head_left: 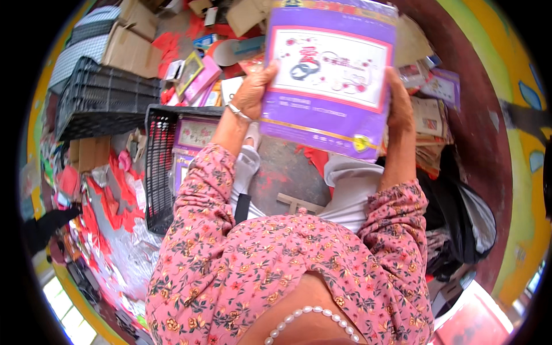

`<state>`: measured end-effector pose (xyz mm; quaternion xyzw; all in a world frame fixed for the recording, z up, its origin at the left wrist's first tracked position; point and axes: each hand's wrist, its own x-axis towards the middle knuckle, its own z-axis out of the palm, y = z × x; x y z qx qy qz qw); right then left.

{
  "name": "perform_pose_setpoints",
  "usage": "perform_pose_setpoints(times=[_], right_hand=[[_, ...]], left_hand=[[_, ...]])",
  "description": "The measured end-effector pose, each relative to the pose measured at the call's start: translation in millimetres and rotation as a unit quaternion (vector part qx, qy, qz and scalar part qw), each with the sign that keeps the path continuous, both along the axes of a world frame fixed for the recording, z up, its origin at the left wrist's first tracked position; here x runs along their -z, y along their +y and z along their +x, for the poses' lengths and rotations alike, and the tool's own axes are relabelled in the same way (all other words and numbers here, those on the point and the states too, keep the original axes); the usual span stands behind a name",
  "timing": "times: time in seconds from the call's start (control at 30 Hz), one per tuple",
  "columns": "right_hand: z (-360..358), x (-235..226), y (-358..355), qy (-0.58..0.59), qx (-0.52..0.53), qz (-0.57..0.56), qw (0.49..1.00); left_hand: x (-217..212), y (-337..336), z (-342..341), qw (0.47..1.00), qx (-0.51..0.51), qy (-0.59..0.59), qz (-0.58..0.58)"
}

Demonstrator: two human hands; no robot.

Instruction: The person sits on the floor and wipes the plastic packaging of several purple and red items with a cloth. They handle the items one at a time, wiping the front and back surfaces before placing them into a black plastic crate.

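A flat purple package (282, 123) in glossy wrapping is held up in front of me, tilted slightly. Its white front panel shows a red, grey and pink floral design. My left hand (253, 92), with a bracelet at the wrist, is closed on the package's left edge. Along the opposite edge, my right hand (400, 102) grips it too; the fingers of both hands are partly hidden behind the package. Below and left of it stands a black plastic crate (160, 172), with similar purple and framed-looking packages (194, 132) inside.
Another black crate (109, 95) stands at the far left beside cardboard boxes (129, 52). Red scraps (112, 201) and clear plastic (126, 253) litter the floor on the left. To the right are stacked packets (428, 129) and dark bags (454, 213) near the wall.
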<state>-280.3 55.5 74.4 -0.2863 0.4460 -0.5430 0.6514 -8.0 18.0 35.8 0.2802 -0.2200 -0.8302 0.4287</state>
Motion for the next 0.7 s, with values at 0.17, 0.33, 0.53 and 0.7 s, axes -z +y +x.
perform_pose_setpoints(times=[0.17, 0.33, 0.53, 0.7], right_hand=[[-7, -11, -2, 0.226, -0.012, -0.112, 0.968], [33, -1, -1, 0.676, 0.006, -0.221, 0.703], [108, 17, 19, 0.772, 0.002, -0.39, 0.502], [113, 13, 20, 0.698, 0.014, -0.463, 0.546]], left_hand=[[5, -9, -10, 0.941, -0.029, -0.299, -0.154], [9, 0, -35, 0.931, -0.014, -0.301, -0.208], [19, 18, -38, 0.996, 0.05, 0.059, -0.034], [4, 10, -32, 0.998, -0.007, 0.062, 0.015]])
